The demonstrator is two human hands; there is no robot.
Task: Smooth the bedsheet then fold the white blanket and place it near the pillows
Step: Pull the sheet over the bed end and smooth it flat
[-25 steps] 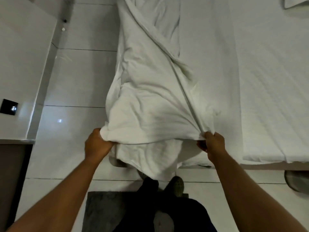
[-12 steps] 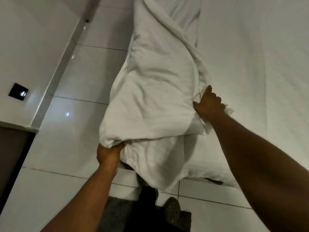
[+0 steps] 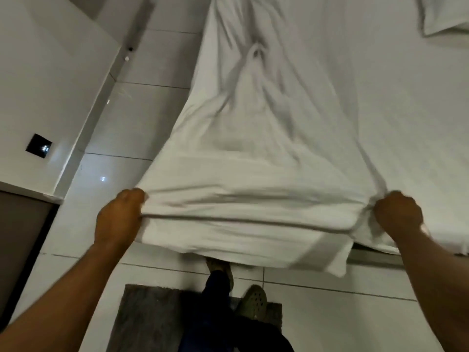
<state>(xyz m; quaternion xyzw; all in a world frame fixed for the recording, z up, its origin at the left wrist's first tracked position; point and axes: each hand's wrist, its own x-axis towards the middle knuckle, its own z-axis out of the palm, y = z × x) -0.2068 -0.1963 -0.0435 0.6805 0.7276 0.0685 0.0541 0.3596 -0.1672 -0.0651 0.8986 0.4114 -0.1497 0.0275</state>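
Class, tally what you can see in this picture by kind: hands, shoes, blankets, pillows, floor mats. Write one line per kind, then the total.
Hands: 2, left hand and right hand
Shoes: 2, and
White blanket: 1
Pillow: 1, only a corner shows
Floor mat: 1
Total: 7

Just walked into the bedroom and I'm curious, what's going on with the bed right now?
A person stands at the foot of the bed, holding the near edge of the white blanket with both hands. The left hand and right hand each have a closed grip on a corner, stretching the edge wide between them. The blanket runs up along the left side of the bedsheet, still wrinkled and not yet folded. A pillow shows at the far right.
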